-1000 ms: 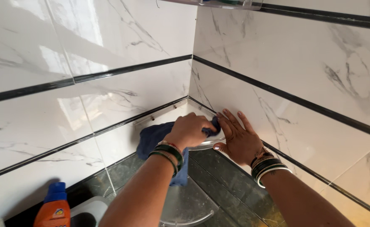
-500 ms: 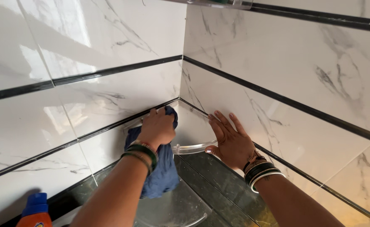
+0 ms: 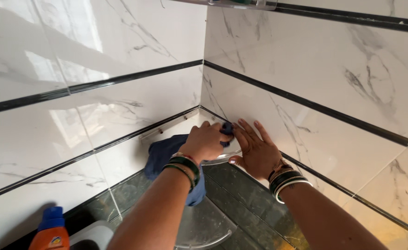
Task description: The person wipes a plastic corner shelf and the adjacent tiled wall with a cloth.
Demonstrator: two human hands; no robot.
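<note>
- Cloth (image 3: 167,153): dark blue, soft, crumpled; lies on the clear corner shelf (image 3: 222,159), most of it trailing left and down over the shelf's front edge.
- Left hand (image 3: 207,141): grip closed on the cloth's bunched end, pressed on the shelf near the right wall; the nearer hand.
- Right hand (image 3: 257,153): fingers spread flat on the wall just right of the shelf, thumb under its curved rim; holds nothing.
- Wall (image 3: 306,88): glossy white marble tile, black trim strips.
- Orange bottle (image 3: 51,231), blue cap: well left of and below the shelf.

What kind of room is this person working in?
Most likely a bathroom or shower corner. Glossy marble-look wall tiles with black trim strips meet at a corner that holds a clear corner shelf, and an orange bottle with a blue cap stands below.
</note>
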